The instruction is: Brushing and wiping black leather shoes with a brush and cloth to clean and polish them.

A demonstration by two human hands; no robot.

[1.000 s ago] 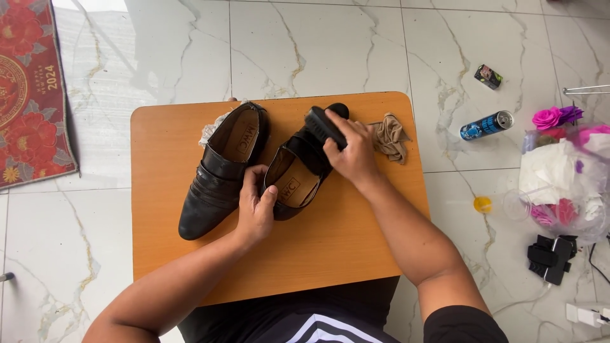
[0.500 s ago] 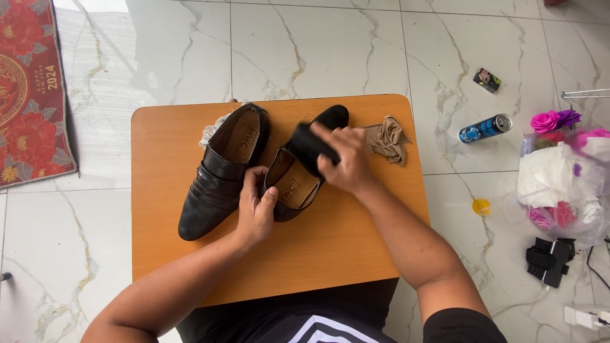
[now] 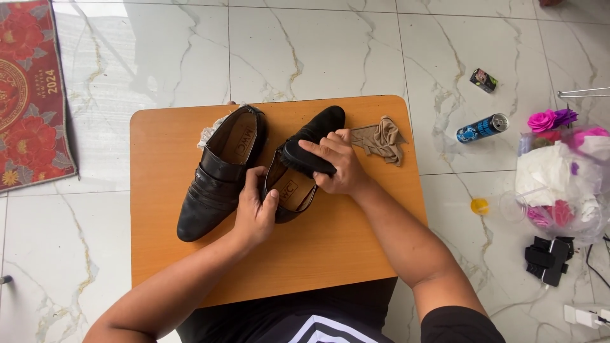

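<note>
- While the left hand (image 3: 255, 213) closes around the heel end of the right-hand shoe (image 3: 304, 166), thumb on its inner rim, it pins the shoe to the wooden table (image 3: 356, 241).
- That shoe lies near the table's middle, its long axis running diagonally: toe toward 1 o'clock, heel toward 7 o'clock, opening facing up.
- Curled shut around a black brush (image 3: 306, 160), the right hand (image 3: 338, 162) presses it across the shoe's upper, just above the opening.
- A second black shoe (image 3: 219, 174) lies just beside the first at 9 o'clock, on a parallel slant, toe pointing to 7 o'clock; whether the two touch I cannot tell.
- A pale cloth (image 3: 210, 130) peeks from under this shoe's upper end.
- A crumpled tan rag (image 3: 381, 138) rests on the table at 3 o'clock from the brush, near the right hand.
- On the marble floor at 2 o'clock lies a blue can (image 3: 482, 127) on its side.
</note>
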